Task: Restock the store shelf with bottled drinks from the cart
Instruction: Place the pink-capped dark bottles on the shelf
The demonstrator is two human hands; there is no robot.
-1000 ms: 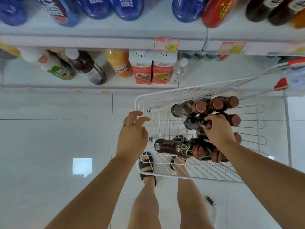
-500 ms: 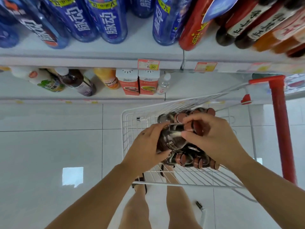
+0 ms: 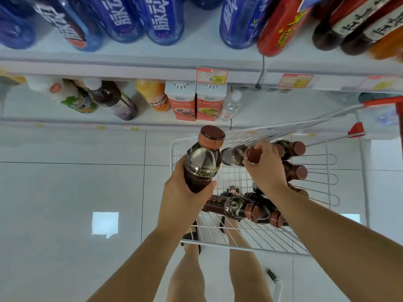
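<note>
My left hand (image 3: 185,192) grips a dark brown drink bottle (image 3: 202,162) with a brown cap, held upright above the left edge of the white wire cart (image 3: 239,243). My right hand (image 3: 265,168) is curled round the capped neck of a second brown bottle (image 3: 234,156) lying in the cart. Several more brown-capped bottles (image 3: 239,207) lie in the basket, some hidden under my right forearm. The lower shelf (image 3: 65,118) in front carries a few mixed drinks.
The upper shelf (image 3: 130,62) holds blue bottles (image 3: 161,20), a red bottle (image 3: 281,29) and dark bottles at the right. Two red cartons (image 3: 194,103) and a small clear bottle stand on the lower shelf. The cart's red handle (image 3: 379,101) is at the right. My legs show below.
My left hand has taken a brown bottle and lifted it out of the cart. My right hand has let go of that bottle and closed on another bottle's neck.
</note>
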